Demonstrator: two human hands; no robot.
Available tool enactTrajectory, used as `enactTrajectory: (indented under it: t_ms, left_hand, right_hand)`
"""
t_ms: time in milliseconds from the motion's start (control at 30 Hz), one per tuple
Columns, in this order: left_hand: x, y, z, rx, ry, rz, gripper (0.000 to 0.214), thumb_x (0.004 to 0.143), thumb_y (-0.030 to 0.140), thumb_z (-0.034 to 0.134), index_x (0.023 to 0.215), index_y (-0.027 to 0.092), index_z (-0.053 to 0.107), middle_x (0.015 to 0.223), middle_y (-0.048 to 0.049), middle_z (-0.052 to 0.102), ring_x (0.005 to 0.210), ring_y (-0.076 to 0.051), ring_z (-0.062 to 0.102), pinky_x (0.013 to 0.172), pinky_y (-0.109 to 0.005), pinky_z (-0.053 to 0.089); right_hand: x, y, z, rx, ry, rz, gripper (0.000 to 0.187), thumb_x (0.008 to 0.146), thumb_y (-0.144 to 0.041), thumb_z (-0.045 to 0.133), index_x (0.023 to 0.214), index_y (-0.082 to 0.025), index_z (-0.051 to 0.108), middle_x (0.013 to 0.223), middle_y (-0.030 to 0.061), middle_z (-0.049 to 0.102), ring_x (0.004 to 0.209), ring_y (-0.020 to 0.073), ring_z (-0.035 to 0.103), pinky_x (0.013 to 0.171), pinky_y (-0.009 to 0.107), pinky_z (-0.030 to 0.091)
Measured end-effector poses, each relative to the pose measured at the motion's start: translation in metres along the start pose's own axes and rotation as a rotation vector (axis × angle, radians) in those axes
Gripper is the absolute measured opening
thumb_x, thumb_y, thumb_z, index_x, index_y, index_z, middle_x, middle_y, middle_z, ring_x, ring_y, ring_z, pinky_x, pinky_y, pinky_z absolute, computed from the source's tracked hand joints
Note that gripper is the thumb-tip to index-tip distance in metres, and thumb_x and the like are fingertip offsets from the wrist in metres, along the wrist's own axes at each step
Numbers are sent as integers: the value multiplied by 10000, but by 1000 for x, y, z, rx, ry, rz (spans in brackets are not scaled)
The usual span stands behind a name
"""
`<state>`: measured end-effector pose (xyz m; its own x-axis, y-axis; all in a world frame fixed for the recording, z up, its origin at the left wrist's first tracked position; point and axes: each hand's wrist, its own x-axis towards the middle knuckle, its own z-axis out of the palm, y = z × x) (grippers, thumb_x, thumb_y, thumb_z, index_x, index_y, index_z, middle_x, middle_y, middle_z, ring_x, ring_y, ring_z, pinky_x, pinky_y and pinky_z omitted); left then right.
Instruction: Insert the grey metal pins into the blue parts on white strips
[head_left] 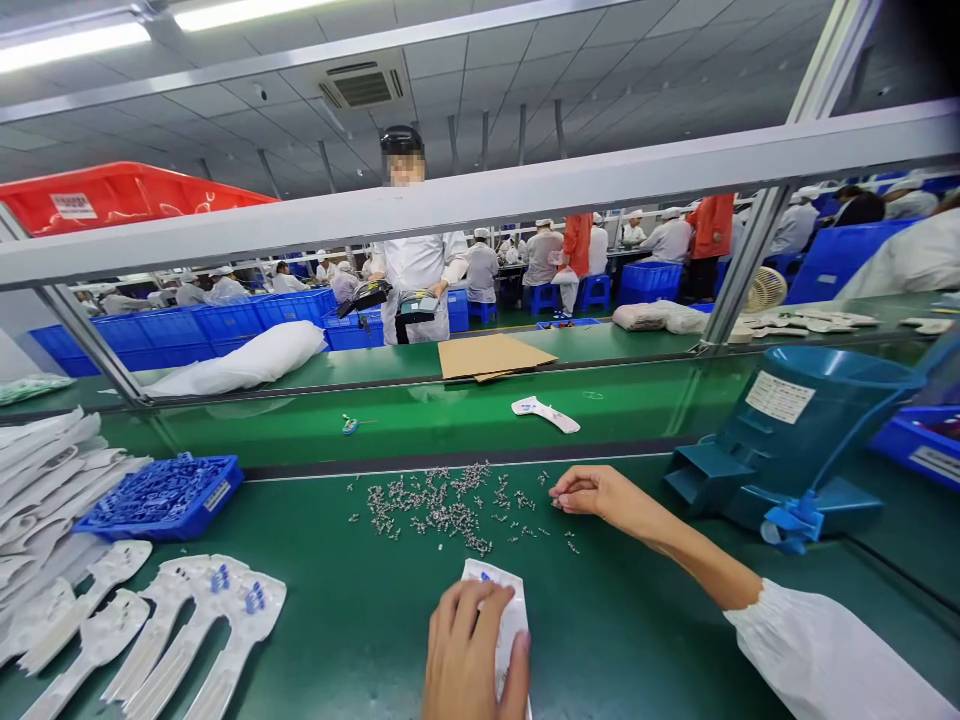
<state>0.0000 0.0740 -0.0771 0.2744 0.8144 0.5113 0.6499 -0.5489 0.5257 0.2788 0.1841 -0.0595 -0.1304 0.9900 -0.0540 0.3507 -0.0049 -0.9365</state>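
My left hand (472, 650) is wrapped over a white plastic handle-shaped part (512, 600), holding it against the green bench; its lower end is mostly covered by the fingers. A bit of blue shows near its top. To the upper right, my right hand (589, 492) is closed in a pinch at the bench surface, with a small metal screw (555, 503) at its fingertips. Just left of that hand lies a loose scatter of small metal screws (442, 505). White parts with blue pieces on them (255, 598) lie fanned out at the lower left.
A blue tray of small blue pieces (161, 500) stands left, beside stacked white parts (45, 500). A teal hopper-like machine (802, 430) stands right. On the green belt ahead lies another white part (546, 413); cardboard (491, 355) lies beyond. A person (420, 270) stands opposite.
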Motion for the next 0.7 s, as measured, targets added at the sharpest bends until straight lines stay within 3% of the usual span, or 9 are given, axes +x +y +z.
enactTrajectory:
  t_ms: [100,233,433,600,700]
  left_hand:
    - [48,8,-3,-198,-193,-90,292,937,262,526,1215,287,610,1194,-57,662,1119,-258,583,944,-426,480]
    - [83,1,11,-263,-204,-127,163,921,263,552,1044,264,659,1043,-20,706,1011,-229,612,909,-386,476]
    - [82,-11,20,-353,-190,-236,139,923,269,536,936,234,670,933,-24,722,907,-203,656,783,-319,489]
    - [84,-6,21,-433,-203,-282,118,863,295,634,945,226,683,921,-16,741,873,-191,674,761,-300,476]
    - [84,-3,22,-449,-200,-297,160,896,346,595,923,221,692,901,-19,742,855,-189,673,748,-298,465]
  right_hand:
    - [-7,-12,24,174,-49,17,387,701,-515,770,876,-186,668,957,85,746,894,224,717,844,363,570]
    - [-12,-21,50,300,-102,10,371,693,-485,804,866,-183,676,836,39,719,799,183,693,776,329,566]
    - [-8,-14,65,344,-65,-51,344,670,-469,828,809,-179,705,771,19,700,734,171,650,682,299,528]
    - [-10,-13,67,341,-11,-91,364,692,-511,807,834,-193,701,848,25,708,798,195,671,784,342,545]
    - [-12,-16,67,333,4,-101,371,692,-523,807,828,-198,691,856,27,704,836,213,681,821,356,550]
